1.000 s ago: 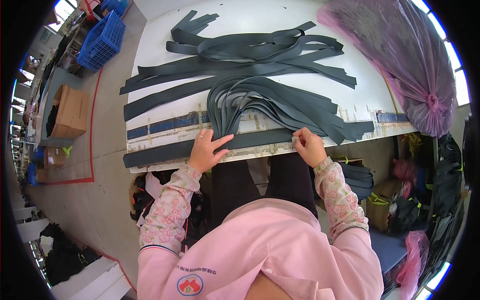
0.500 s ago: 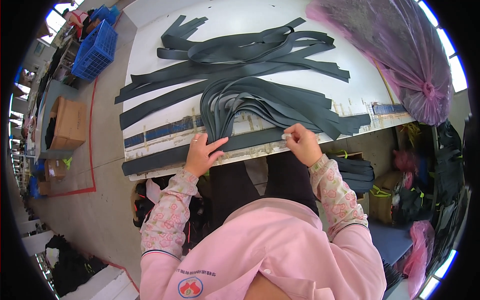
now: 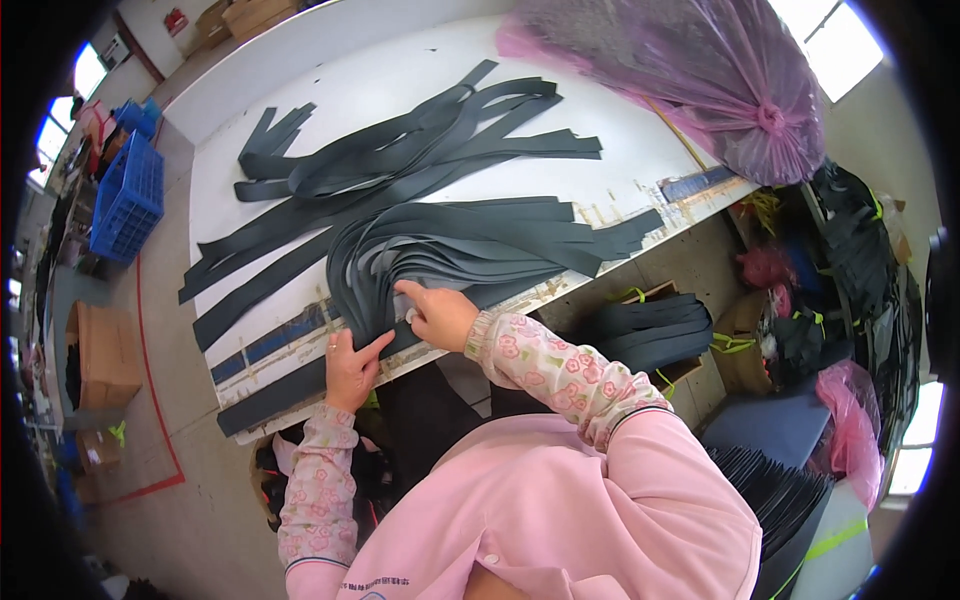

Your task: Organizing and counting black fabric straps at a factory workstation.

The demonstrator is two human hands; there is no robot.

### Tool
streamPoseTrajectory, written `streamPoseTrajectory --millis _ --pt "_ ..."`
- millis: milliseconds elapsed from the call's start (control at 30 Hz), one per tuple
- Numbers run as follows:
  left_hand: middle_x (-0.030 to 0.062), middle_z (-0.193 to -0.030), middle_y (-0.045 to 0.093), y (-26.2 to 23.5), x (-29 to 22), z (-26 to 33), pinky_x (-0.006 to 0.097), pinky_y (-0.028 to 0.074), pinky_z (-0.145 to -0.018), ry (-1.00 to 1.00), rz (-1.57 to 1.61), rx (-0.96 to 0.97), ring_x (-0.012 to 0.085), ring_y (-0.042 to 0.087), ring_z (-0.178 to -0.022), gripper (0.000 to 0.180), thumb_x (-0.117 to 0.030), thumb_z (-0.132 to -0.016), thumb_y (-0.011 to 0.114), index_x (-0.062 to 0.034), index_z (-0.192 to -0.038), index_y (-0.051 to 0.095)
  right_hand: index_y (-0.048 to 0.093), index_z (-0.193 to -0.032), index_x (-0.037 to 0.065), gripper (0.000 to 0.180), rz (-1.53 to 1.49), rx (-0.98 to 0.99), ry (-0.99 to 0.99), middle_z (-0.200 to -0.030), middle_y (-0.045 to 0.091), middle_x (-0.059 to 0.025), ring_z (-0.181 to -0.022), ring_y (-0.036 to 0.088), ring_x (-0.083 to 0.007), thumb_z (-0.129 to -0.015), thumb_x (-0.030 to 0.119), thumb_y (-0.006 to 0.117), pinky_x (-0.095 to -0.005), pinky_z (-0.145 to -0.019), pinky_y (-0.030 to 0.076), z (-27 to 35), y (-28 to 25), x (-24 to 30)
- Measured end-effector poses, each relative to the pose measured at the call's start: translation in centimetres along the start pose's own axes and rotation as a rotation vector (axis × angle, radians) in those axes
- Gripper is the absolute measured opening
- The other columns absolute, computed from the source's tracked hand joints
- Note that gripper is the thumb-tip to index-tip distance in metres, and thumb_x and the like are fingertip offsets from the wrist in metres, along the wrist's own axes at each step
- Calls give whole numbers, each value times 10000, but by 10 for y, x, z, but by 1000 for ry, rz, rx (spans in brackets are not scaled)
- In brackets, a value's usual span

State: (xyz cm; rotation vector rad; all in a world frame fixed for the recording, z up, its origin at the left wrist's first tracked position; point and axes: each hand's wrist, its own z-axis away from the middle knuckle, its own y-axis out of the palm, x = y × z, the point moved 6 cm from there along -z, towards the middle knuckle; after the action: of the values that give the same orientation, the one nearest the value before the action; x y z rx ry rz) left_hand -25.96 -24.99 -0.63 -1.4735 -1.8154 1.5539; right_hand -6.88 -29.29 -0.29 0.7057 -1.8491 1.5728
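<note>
Along the front edge of the white table lies a flat dark grey strap [image 3: 270, 398]. My left hand [image 3: 352, 372] is at this strap, thumb and index finger spread, the index fingertip by the lower end of a looped bundle of grey straps [image 3: 350, 262]. My right hand [image 3: 445, 318] is just to its right, with the index finger stretched against the inner side of the loop. Its other fingers are curled around a small white piece [image 3: 410, 315], mostly hidden. Farther back, more long grey straps [image 3: 340, 165] lie loosely folded and crossed.
The white table [image 3: 250, 230] has worn tape along its front edge. A full pink plastic bag [image 3: 690, 80] sits at its far right. Below on the right, a box holds folded dark straps [image 3: 640, 330]. Across the floor at left stand a blue crate [image 3: 128, 195] and a cardboard box [image 3: 108, 355].
My right hand has moved left, from the strap's right part to the looped bundle beside my left hand, its index finger now extended. The view has turned and shifted.
</note>
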Motion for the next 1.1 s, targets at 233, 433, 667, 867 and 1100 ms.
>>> streamPoseTrajectory --millis 233,433,667,867,1100 --pt "121 -898 460 8 -3 -16 437 427 -772 -24 50 33 325 482 -873 513 -169 -814 717 -280 -1312 667 643 -1016 58 180 -216 92 186 -713 661 -133 -720 673 -341 -843 103 648 -480 -760 508 24 26 0" --pt "99 -903 464 7 5 -2 412 428 -780 -59 109 -8 305 476 -864 549 -106 -783 717 -283 -1302 676 638 -983 77 143 -75 103 65 -670 642 -66 -630 622 -294 -843 107 647 -395 -807 432 24 50 16" --pt "97 -890 464 7 7 -2 406 429 -776 -62 131 3 302 474 -848 556 -109 -778 716 -285 -1304 679 629 -977 87 137 9 64 42 -683 653 -76 -659 633 -308 -845 117 643 -423 -788 423 23 61 17" --pt "97 -891 461 9 7 -4 408 433 -781 -61 116 9 302 475 -853 565 -116 -781 722 -292 -1315 671 652 -949 62 123 -47 137 71 -683 663 -99 -655 650 -308 -841 122 653 -425 -762 458 18 51 13" --pt "96 -890 449 5 0 -7 421 438 -808 -52 114 60 301 469 -866 569 -167 -789 754 -318 -1330 659 648 -985 -6 136 -272 -35 285 -663 629 -87 -577 581 -149 -854 32 641 -301 -579 473 46 -51 -75"
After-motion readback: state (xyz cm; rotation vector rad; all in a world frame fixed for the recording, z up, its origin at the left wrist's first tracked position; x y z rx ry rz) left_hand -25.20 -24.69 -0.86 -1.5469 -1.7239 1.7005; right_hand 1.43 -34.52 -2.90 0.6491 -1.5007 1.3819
